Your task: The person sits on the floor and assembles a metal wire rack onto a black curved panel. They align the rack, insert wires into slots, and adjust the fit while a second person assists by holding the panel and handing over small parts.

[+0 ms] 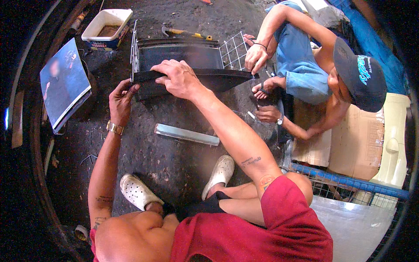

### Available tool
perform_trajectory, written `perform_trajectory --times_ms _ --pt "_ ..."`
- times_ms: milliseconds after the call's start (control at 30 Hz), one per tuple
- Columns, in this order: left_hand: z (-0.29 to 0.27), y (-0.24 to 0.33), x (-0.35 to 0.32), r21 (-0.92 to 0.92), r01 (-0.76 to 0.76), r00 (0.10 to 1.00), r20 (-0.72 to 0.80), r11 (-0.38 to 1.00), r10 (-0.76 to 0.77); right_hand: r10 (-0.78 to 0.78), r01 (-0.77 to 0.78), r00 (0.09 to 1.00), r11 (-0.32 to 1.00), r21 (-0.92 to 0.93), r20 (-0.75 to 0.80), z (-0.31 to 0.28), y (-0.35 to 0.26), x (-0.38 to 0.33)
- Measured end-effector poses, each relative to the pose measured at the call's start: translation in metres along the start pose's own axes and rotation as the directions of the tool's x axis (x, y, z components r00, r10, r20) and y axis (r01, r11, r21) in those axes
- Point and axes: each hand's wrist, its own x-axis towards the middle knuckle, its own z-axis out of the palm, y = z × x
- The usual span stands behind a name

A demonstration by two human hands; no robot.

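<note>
A black box-like frame (176,56) lies on the dark ground, with a white wire grid (134,52) at its left end and another wire grid (234,51) at its right. Its near side is a long black panel (218,77). My left hand (120,101) pinches the left corner of that panel, just below the left grid. Over the panel's top edge, left of its middle, my right hand (178,78) is curled; its fingertips reach the far side. At the panel's right end, a co-worker's hand (257,56) touches the corner. The co-worker's other hand (268,114) is lower, near the ground.
A pale bar (187,134) lies before my white clogs (139,191). Behind the frame lies a hammer (187,34). A white tub (107,27) and a picture board (65,87) stand left. The co-worker crouches right, near cardboard (355,139) and a blue-railed mesh (349,180).
</note>
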Motion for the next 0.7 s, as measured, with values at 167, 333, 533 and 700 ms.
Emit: perform_trajectory --times_ms 167,333,533,700 --pt "0.000 0.005 0.005 0.033 0.015 1.000 0.020 0.999 -0.016 0.013 -0.014 1.000 0.999 0.031 0.020 -0.003 0.002 0.003" --pt "-0.001 0.008 0.003 0.008 0.072 0.997 0.023 0.997 -0.072 0.014 -0.015 1.000 1.000 0.020 0.024 -0.004 0.001 0.003" --pt "-0.002 0.004 0.002 0.043 -0.009 1.000 0.019 0.999 0.008 0.006 -0.006 1.000 1.000 0.021 0.027 -0.003 0.000 0.001" --pt "-0.001 0.016 0.004 0.113 0.165 0.986 -0.021 0.980 -0.163 0.021 -0.021 0.998 1.000 0.008 0.051 -0.004 0.000 0.002"
